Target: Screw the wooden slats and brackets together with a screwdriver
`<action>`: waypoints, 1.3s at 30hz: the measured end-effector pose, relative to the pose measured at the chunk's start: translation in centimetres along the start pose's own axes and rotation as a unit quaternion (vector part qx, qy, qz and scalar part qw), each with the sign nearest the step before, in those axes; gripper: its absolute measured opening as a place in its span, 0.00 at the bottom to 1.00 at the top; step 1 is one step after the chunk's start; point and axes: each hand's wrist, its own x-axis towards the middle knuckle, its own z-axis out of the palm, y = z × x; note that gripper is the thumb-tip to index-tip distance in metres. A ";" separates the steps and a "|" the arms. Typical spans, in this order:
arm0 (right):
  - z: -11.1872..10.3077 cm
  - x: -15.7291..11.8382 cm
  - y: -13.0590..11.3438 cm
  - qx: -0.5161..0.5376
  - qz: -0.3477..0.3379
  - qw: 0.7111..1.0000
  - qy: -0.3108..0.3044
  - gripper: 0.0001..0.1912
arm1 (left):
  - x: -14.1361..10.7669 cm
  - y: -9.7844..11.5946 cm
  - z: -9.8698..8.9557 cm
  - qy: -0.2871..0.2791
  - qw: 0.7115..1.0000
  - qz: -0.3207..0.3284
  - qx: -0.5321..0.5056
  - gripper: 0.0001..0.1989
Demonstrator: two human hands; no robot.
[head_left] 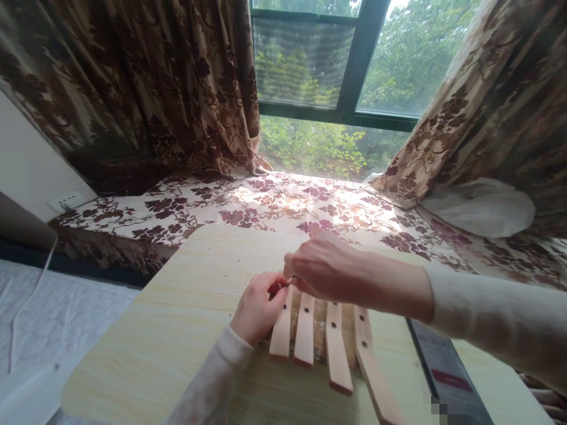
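From the wearer's head, the only view faces forward and down across the surface (146,342) to the window (348,71), close enough that the left hand (259,308) and right hand (325,262) sit below centre, arms (387,286) entering from the bottom and right.

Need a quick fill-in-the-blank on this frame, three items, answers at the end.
1. The visible wooden strips number ____.
2. The left hand and right hand come close together at the picture's ____ end of that row (left/right).
3. The curtain and ledge cover share a ____ pattern (floral/striped).

Missing words: four; left; floral.
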 end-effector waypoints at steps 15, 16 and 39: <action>-0.2 -0.5 0.6 0.026 -0.014 0.999 0.020 0.05 | -0.2 -0.1 0.0 -0.004 1.000 -0.004 0.002 0.05; -0.2 -0.6 0.7 0.032 -0.034 0.998 0.030 0.06 | -0.2 -0.1 0.0 -0.002 1.000 -0.005 0.003 0.05; -0.7 -0.9 1.2 0.042 -0.044 0.998 0.021 0.05 | -0.4 0.4 -0.1 0.005 1.000 -0.002 0.026 0.06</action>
